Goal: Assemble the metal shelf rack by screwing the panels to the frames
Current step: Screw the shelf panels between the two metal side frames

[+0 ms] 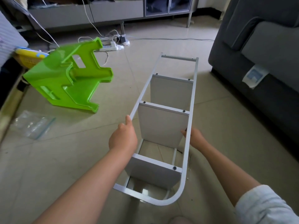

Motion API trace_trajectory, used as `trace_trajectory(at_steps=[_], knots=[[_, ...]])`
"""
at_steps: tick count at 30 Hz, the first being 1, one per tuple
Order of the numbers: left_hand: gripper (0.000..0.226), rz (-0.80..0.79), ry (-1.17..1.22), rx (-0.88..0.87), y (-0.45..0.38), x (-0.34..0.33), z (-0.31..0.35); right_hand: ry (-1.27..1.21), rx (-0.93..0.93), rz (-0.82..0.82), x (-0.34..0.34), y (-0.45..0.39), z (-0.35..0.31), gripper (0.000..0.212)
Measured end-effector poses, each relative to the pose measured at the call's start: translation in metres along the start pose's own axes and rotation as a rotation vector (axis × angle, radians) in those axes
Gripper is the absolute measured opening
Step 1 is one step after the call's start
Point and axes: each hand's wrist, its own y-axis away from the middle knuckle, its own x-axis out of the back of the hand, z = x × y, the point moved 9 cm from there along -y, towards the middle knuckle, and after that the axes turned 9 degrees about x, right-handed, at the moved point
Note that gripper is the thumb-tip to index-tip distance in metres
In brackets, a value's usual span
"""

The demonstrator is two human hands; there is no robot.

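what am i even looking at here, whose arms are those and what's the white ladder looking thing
There is only one picture, taken by a camera worn on a person's head, looking down at their own two bare arms. No robot is involved. The white thing is a metal shelf rack lying on its side on the tiled floor, with grey panels already screwed between its frames. The left hand holds one side rail; the right hand has its grip on the other rail. Nearby lie an overturned green plastic stool and a clear plastic bag. A grey sofa stands to the right.
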Motion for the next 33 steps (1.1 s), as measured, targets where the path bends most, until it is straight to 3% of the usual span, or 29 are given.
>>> trace_trajectory(at_steps=[4, 7, 11, 16, 22, 33], knots=[[0.061, 0.003, 0.009, -0.002, -0.002, 0.0, -0.003, -0.225, -0.022, 0.141, 0.003, 0.007, -0.002, 0.017], [0.061, 0.011, 0.019, -0.004, -0.004, 0.0, -0.002, -0.585, -0.03, 0.312, 0.02, 0.014, -0.008, 0.03], [0.06, 0.014, 0.025, -0.004, -0.006, 0.0, 0.001, -0.888, -0.07, 0.386, 0.042, 0.015, -0.024, 0.027], [0.062, 0.01, 0.006, -0.006, -0.004, -0.001, 0.001, -0.695, -0.206, 0.221, 0.046, -0.001, -0.033, 0.031], [0.058, 0.0, 0.069, -0.05, -0.011, 0.0, -0.002, -0.532, -0.216, 0.218, 0.054, -0.007, -0.045, 0.026], [0.051, -0.063, 0.123, -0.139, -0.017, -0.011, -0.015, -0.533, -0.158, 0.255, 0.05, 0.001, -0.05, 0.018]])
